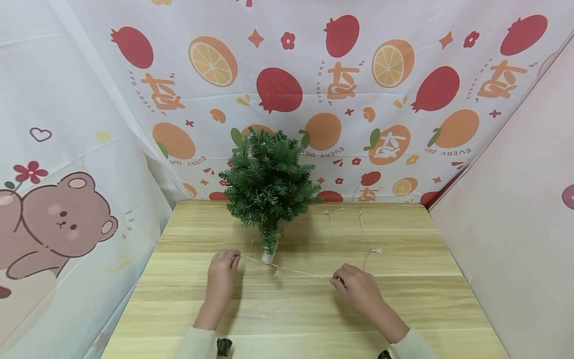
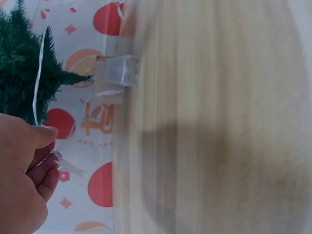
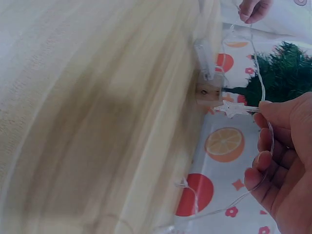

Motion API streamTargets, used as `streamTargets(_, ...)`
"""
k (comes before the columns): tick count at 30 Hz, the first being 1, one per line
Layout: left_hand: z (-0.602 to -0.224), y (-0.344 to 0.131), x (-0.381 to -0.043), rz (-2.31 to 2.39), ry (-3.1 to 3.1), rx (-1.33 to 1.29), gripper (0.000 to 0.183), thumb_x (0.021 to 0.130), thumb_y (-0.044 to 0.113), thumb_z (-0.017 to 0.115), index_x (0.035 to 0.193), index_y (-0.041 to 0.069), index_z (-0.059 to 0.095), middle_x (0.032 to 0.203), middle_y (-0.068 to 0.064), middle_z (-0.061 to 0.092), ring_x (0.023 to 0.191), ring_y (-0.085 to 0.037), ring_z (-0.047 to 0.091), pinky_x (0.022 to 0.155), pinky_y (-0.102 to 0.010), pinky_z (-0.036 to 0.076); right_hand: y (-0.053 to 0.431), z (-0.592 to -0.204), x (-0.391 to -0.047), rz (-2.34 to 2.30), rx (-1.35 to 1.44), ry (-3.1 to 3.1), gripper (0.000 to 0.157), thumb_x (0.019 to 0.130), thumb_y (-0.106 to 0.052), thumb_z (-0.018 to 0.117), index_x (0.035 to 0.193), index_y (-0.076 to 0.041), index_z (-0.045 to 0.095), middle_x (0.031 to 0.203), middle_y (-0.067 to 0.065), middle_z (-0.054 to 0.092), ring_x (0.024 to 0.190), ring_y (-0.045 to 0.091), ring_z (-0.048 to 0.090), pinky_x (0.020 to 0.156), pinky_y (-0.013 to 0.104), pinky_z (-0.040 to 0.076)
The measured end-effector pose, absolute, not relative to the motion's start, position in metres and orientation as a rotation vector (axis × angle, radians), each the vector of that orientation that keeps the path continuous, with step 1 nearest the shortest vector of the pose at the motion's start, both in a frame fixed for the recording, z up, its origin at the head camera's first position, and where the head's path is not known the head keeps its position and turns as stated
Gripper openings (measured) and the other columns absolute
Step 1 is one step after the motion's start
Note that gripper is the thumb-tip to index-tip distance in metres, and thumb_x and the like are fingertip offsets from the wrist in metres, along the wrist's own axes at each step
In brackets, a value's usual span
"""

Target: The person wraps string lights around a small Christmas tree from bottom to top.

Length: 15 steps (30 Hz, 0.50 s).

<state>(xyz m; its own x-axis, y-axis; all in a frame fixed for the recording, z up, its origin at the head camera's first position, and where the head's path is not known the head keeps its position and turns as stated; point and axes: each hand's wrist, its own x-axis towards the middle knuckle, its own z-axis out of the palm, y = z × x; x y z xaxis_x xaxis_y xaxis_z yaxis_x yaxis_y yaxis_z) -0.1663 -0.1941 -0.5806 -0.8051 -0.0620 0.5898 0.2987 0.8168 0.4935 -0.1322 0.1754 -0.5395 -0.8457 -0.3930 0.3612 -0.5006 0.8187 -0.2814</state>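
A small artificial Christmas tree (image 1: 271, 179) stands toward the back of the wooden table. In front of it my two hands stretch a thin string of star lights (image 1: 300, 272). My left hand (image 1: 222, 276) pinches the wire between thumb and fingers, with a star (image 2: 70, 167) dangling beneath the fingers in the left wrist view. My right hand (image 1: 358, 289) pinches the wire beside a clear star (image 3: 231, 109), and more wire runs down along its palm. One star (image 1: 277, 272) hangs from the stretch between the hands. A clear plastic box (image 2: 122, 70) is by the tree's wooden base (image 3: 208, 90).
The rest of the string trails over the table (image 1: 287, 319) at the right, with a star (image 1: 377, 250) behind my right hand and another star (image 1: 326, 212) near the back edge. A fruit-print curtain (image 1: 278, 89) hangs directly behind the table.
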Motion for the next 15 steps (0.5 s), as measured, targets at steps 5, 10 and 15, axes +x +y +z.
streamTargets(5,-0.572,-0.2,-0.17,-0.769,-2.4,-0.146,0.009,0.086,-0.008,0.073,0.094,-0.003,0.071,0.091,-0.014,0.069,0.085,-0.028,0.065,0.073,-0.04,0.058,0.176,-0.526,-0.131,0.551,0.708,-2.651,0.01,0.085,-0.022,0.082,0.082,-0.019,0.073,0.074,-0.014,0.057,0.062,-0.004,0.043,0.05,0.012,0.035)
streamTargets(10,-0.567,-0.206,-0.177,-0.787,-2.375,-0.123,0.008,0.088,-0.007,0.072,0.095,-0.004,0.071,0.092,-0.016,0.069,0.084,-0.03,0.066,0.074,-0.042,0.057,0.176,-0.518,-0.129,0.579,0.78,-2.532,0.011,0.084,-0.022,0.082,0.083,-0.019,0.072,0.076,-0.014,0.059,0.064,-0.004,0.049,0.052,0.009,0.037)
streamTargets(15,-0.559,-0.21,-0.186,-0.81,-2.345,-0.08,0.006,0.089,-0.004,0.072,0.095,-0.002,0.072,0.091,-0.016,0.07,0.083,-0.031,0.066,0.073,-0.044,0.056,0.175,-0.509,-0.127,0.655,0.856,-2.418,0.01,0.085,-0.019,0.081,0.084,-0.019,0.071,0.077,-0.014,0.06,0.067,-0.003,0.054,0.054,0.008,0.039)
